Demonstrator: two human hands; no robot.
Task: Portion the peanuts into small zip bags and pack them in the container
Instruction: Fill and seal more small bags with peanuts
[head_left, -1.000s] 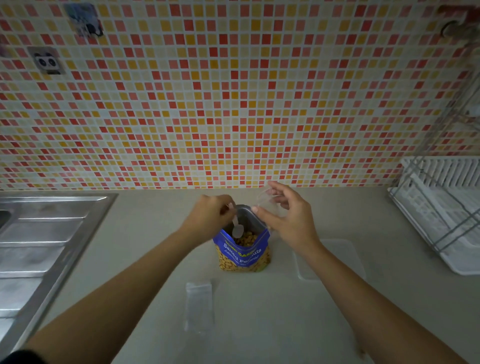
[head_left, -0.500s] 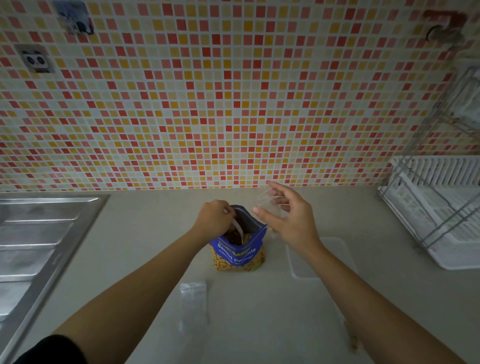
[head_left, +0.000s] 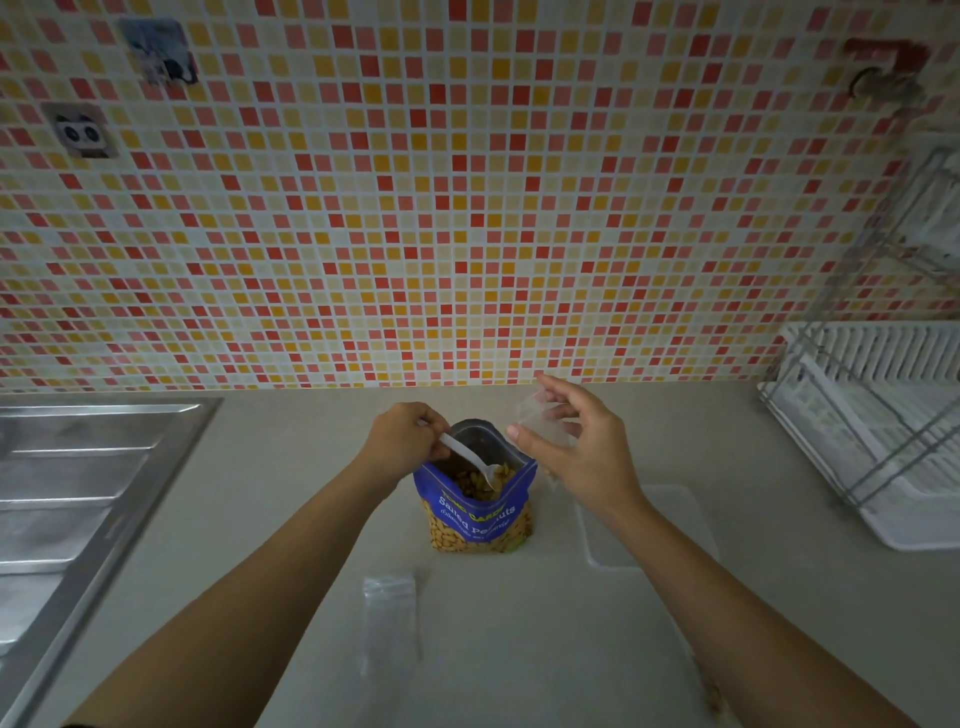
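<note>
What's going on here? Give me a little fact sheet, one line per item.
left hand: holds white plastic spoon, its bowl dipped in the peanuts
right hand: holds a small clear zip bag open, beside the pouch mouth
peanut pouch: blue, upright, open
spare zip bag: flat, empty, on the counter
clear lid or container: right of pouch

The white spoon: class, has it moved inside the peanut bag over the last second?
Yes. The white spoon, held by the left hand, has swung against the standing peanut bag: its bowl now lies toward the bag's right side, over the peanuts.
</note>
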